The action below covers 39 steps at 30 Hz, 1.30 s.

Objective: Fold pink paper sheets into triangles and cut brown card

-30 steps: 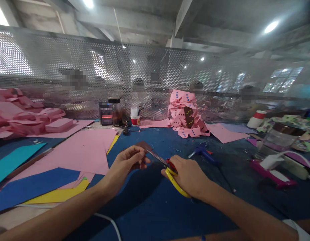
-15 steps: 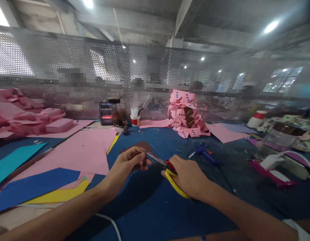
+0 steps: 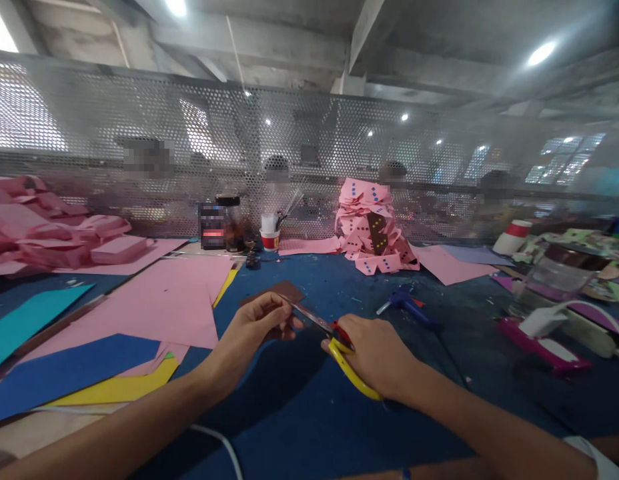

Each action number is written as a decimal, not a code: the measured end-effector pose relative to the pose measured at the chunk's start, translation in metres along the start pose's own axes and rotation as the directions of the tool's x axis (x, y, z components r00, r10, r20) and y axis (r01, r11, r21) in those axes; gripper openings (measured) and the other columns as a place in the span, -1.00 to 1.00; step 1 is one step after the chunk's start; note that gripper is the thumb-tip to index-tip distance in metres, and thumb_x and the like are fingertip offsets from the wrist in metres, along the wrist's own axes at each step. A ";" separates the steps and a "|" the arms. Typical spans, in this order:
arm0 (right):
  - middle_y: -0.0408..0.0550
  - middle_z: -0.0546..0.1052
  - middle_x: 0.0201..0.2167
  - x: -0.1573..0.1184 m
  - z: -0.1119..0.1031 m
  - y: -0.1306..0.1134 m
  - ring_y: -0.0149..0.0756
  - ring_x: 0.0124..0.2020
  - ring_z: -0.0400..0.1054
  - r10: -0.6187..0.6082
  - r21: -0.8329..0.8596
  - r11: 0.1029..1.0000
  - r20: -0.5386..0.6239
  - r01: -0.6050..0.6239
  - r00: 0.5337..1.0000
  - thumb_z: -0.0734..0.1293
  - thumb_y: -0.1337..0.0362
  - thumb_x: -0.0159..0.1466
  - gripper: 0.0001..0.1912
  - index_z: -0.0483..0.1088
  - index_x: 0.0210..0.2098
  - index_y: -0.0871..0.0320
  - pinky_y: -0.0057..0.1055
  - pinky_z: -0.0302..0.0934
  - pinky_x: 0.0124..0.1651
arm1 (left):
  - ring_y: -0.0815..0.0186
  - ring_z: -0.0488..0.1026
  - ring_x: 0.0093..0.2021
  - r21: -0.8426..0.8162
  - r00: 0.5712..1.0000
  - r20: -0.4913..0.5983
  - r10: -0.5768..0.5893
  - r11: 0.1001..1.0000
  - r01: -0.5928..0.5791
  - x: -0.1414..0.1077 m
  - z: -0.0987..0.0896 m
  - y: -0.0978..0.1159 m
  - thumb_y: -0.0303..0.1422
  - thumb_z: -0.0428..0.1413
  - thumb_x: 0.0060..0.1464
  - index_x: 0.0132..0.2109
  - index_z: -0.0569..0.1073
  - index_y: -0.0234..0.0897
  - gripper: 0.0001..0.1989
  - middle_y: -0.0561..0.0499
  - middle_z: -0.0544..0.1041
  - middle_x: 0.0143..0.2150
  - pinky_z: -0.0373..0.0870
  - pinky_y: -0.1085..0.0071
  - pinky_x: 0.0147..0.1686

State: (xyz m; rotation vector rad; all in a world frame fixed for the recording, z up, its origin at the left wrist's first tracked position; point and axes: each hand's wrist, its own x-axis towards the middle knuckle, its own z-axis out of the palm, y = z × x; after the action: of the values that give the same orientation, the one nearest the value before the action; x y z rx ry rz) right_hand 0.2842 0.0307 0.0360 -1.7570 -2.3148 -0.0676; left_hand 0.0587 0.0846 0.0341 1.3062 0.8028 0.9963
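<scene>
Inside the surface's (image 3: 299,413) edges, our right hand (image 3: 382,350) holds scissors (image 3: 343,361); our left hand (image 3: 257,327), holding we cannot tell what, should avoid the blades (image 3: 313,317).

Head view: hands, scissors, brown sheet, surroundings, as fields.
Right hand: gripping yellow-and-red-handled scissors
Left hand: fingertips together at the scissors' tip; anything pinched too small to tell
Brown sheet: beyond left hand, partly hidden by it
Surface: dark-blue tabletop
Right side: blue glue gun
Left side: pink sheet
Back: dotted pink strips, piled
</scene>
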 end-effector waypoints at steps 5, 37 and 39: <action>-0.05 0.58 -0.32 0.000 0.001 0.000 -0.21 -0.33 0.50 0.000 0.005 1.000 0.010 0.000 1.000 0.17 -0.06 0.40 -0.59 0.39 -0.29 0.13 -0.36 0.01 -0.37 | 0.37 0.46 -0.39 -0.002 1.000 -0.008 -0.012 1.000 0.012 0.001 0.001 0.001 -0.20 0.23 0.14 -0.26 0.44 -0.27 -0.78 -0.01 0.59 -0.34 0.40 0.44 -0.28; -0.05 0.54 -0.23 0.002 0.005 0.005 -0.26 -0.41 0.45 -0.002 -0.043 0.999 -0.066 -0.001 0.998 0.19 -0.03 0.40 -0.65 0.35 -0.19 0.13 -0.36 -0.07 -0.42 | 0.39 0.45 -0.39 0.005 1.000 -0.020 -0.008 1.000 0.008 0.000 0.001 0.004 -0.20 0.21 0.17 -0.20 0.41 -0.27 -0.76 -0.01 0.60 -0.33 0.40 0.45 -0.28; -0.05 0.52 -0.21 0.001 0.006 0.006 -0.26 -0.41 0.44 -0.012 -0.057 0.998 -0.066 0.008 0.998 0.18 -0.04 0.40 -0.64 0.35 -0.16 0.13 -0.35 -0.08 -0.42 | 0.39 0.45 -0.39 0.004 1.000 -0.020 0.000 1.000 0.000 0.000 0.001 0.003 -0.19 0.21 0.17 -0.21 0.41 -0.27 -0.76 -0.01 0.60 -0.33 0.40 0.45 -0.28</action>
State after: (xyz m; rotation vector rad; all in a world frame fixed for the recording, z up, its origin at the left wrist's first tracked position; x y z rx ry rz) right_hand 0.2881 0.0348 0.0294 -1.7429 -2.2961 -0.1926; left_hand 0.0588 0.0839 0.0376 1.3013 0.8206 1.0098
